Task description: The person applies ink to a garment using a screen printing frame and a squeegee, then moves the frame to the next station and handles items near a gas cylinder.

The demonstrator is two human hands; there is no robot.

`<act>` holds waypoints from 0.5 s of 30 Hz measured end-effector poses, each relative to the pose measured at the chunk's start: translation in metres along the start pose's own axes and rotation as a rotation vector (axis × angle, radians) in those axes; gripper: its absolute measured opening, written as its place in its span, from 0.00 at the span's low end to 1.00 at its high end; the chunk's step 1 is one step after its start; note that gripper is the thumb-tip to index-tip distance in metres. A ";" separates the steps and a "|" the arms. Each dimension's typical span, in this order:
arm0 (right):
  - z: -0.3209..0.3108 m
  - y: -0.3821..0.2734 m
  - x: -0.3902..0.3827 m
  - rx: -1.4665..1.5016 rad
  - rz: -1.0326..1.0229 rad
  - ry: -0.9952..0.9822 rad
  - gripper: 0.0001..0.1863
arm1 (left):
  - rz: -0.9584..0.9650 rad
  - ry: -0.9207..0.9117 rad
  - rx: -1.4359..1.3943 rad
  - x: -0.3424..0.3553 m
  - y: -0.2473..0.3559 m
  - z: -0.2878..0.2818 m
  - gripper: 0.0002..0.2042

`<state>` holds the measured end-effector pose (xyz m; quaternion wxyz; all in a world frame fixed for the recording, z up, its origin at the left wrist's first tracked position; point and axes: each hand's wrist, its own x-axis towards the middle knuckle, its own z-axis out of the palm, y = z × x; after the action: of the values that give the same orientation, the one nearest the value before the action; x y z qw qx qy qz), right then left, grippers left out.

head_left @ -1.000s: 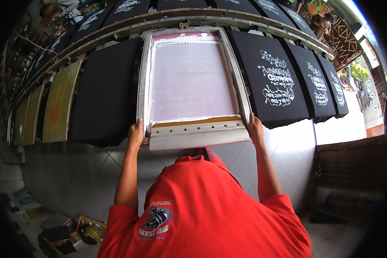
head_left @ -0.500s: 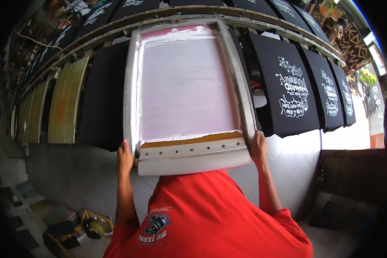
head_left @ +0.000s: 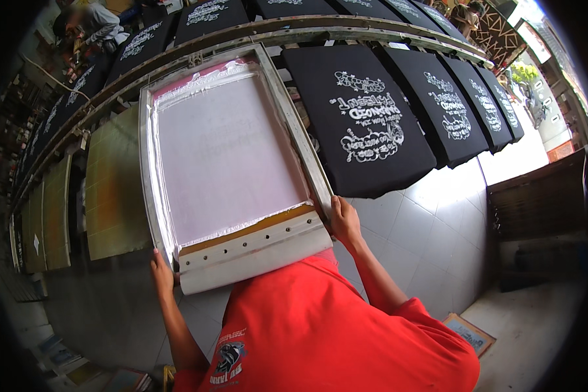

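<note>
A screen-printing frame (head_left: pixel 317 176) with pale mesh and white ink along its inner edges is tilted in front of me, its far end by the wooden rail. My left hand (head_left: pixel 163 273) grips its near left corner. At the near right corner, my right hand (head_left: pixel 344 221) closes around the side bar. A pale squeegee (head_left: pixel 255 253) with a row of bolts rests across the near end of the frame. Just right of the frame is a black shirt (head_left: pixel 372 117) with a white print. What lies beneath the frame is mostly hidden.
More printed black shirts (head_left: pixel 449 104) line the row to the right and beyond the rail (head_left: pixel 346 32). Yellowish boards (head_left: pixel 114 183) stand to the left. A dark cabinet (head_left: pixel 536 202) is at the right; another person (head_left: pixel 101 26) is at the far left.
My hands have carried the frame leftward, over where a plain black shirt showed. A printed shirt is now uncovered on its right. The view has turned as well.
</note>
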<state>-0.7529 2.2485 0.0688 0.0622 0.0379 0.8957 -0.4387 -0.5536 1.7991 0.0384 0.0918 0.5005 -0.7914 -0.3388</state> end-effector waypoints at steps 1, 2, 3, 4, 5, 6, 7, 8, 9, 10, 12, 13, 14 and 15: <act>0.011 -0.007 -0.007 0.008 -0.002 0.007 0.24 | 0.004 -0.003 0.006 0.009 -0.004 -0.009 0.41; 0.019 -0.006 -0.012 -0.042 0.046 -0.019 0.24 | -0.001 -0.051 -0.043 0.007 0.004 -0.018 0.41; 0.025 -0.004 -0.018 -0.030 0.064 0.012 0.24 | 0.026 -0.042 -0.052 0.017 -0.009 -0.017 0.39; 0.032 -0.003 -0.023 -0.017 0.074 0.034 0.24 | 0.054 -0.062 -0.050 0.020 -0.011 -0.020 0.38; 0.040 -0.008 -0.026 0.003 0.075 0.040 0.25 | 0.072 -0.064 -0.045 0.021 -0.009 -0.025 0.36; 0.040 -0.011 -0.031 -0.006 0.097 0.037 0.25 | 0.136 -0.070 -0.080 0.025 -0.014 -0.024 0.35; 0.040 -0.009 -0.033 -0.002 0.068 0.058 0.26 | 0.204 -0.076 -0.120 0.030 -0.012 -0.021 0.34; 0.041 -0.012 -0.036 -0.028 0.061 0.067 0.26 | 0.163 -0.110 -0.069 0.031 -0.005 -0.025 0.33; 0.042 -0.017 -0.037 -0.054 0.053 0.076 0.26 | 0.120 -0.144 -0.020 0.032 0.002 -0.029 0.33; 0.042 -0.015 -0.036 -0.061 0.064 0.063 0.27 | 0.148 -0.107 -0.009 0.031 0.007 -0.028 0.33; 0.045 -0.018 -0.035 -0.049 0.077 0.048 0.28 | 0.163 -0.103 0.002 0.037 0.005 -0.029 0.34; 0.047 -0.016 -0.034 -0.045 0.072 0.058 0.28 | 0.162 -0.101 -0.006 0.038 0.008 -0.029 0.34; 0.050 -0.012 -0.031 -0.040 0.069 0.068 0.28 | 0.162 -0.100 -0.014 0.037 0.011 -0.028 0.34; 0.052 -0.008 -0.028 -0.035 0.066 0.079 0.29 | 0.163 -0.100 -0.021 0.038 0.013 -0.028 0.34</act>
<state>-0.7221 2.2020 0.0473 0.0418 0.0836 0.9033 -0.4188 -0.5680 1.7577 0.0605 0.0847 0.4160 -0.8295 -0.3629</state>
